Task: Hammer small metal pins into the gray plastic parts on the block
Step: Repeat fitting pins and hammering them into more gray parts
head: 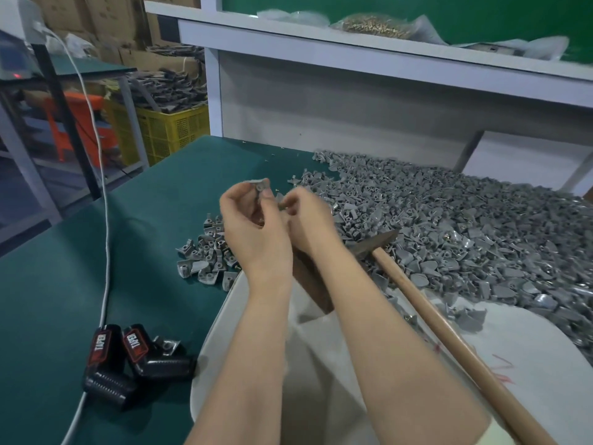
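we hold one gray plastic part (260, 184) up in the curled fingers of our left hand (253, 226). our right hand (305, 216) sits just beside it, fingers curled; whatever they pinch is too small to make out. a broad heap of gray parts (449, 226) covers the right of the green table (144, 252), and a smaller heap (205, 252) lies left of our wrists. the hammer (378, 242) rests on the broad heap, metal head away from us, wooden handle slanting back to us. the dark wooden block (313, 284) shows between our forearms.
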A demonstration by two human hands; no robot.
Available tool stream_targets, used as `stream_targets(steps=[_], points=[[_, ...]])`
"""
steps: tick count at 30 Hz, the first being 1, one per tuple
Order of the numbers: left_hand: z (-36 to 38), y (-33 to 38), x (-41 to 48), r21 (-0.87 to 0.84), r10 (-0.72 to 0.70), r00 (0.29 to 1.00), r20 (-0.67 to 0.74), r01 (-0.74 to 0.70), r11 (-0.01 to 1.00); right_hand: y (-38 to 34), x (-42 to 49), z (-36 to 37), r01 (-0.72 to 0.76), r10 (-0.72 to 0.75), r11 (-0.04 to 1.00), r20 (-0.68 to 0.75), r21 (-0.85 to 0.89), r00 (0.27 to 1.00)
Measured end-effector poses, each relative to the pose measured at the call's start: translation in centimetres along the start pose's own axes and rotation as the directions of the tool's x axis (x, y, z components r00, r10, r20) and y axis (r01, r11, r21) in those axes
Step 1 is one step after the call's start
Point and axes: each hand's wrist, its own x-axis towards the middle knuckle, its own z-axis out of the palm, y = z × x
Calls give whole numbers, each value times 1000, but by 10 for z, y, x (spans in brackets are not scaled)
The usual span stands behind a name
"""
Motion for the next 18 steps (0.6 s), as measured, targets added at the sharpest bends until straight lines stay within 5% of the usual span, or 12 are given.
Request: stream_targets(steps=[4, 8, 12, 18], points=[[4, -11, -9, 298, -33, 941, 336, -73, 952, 35, -22, -59, -127, 168, 940, -107, 315, 980], [8, -21, -21, 577, -112, 817, 566, -295, 761, 62, -51, -87, -210, 307, 762, -56, 612, 950], [7, -24, -24, 701, -174, 761, 625, -449, 554, 70, -65, -89, -224, 331, 804, -101, 550, 938], [6, -25, -24, 719, -202, 764, 613, -433, 544, 60, -66, -81, -140, 228, 864, -127, 484, 965]])
